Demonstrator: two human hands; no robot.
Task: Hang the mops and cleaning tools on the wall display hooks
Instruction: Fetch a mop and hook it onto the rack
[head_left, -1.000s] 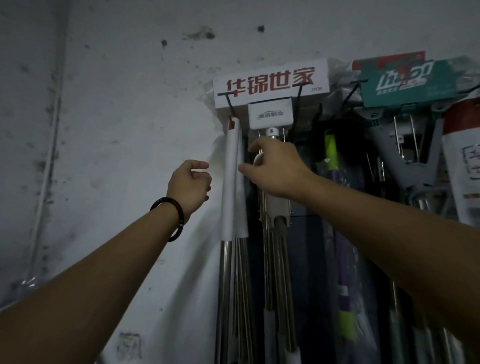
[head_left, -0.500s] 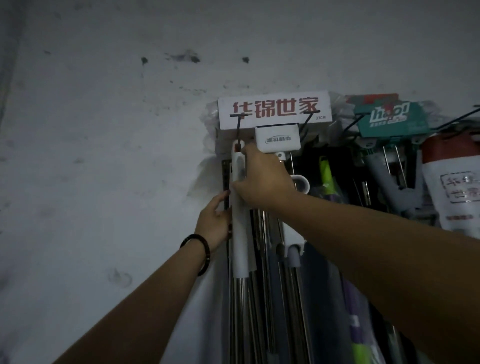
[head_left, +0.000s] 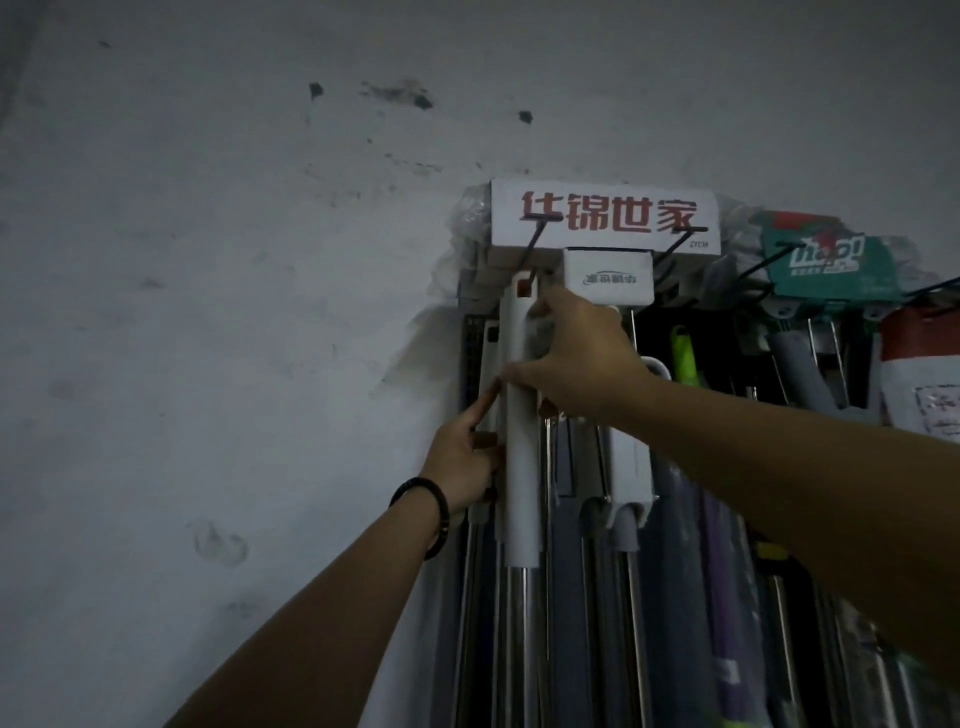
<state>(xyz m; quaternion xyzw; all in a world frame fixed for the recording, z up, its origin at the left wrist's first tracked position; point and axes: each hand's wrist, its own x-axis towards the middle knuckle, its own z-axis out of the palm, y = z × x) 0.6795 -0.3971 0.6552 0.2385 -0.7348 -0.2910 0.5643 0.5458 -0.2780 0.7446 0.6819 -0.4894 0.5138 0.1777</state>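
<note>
A mop with a white handle sleeve (head_left: 521, 493) and a steel pole hangs upright, its orange-capped top at a black wall hook (head_left: 531, 248). My right hand (head_left: 576, 358) is shut on the upper part of this sleeve, just below the hook. My left hand (head_left: 465, 462) presses against the sleeve's left side lower down, fingers partly curled around it. Several other mops with steel poles (head_left: 631, 597) hang just to the right. A white boxed mop head with red characters (head_left: 605, 218) sits on top of the hooks.
A teal boxed mop head (head_left: 831, 265) and grey-handled tools (head_left: 795, 364) hang further right, with a red-and-white package (head_left: 924, 374) at the edge. A green handle (head_left: 685, 353) shows behind my right forearm. The stained grey wall (head_left: 234, 312) fills the left side.
My right hand moved from the middle mops to the white sleeve and gripped it. My left hand rose from a loose fist to press on the sleeve. The view tilted upward.
</note>
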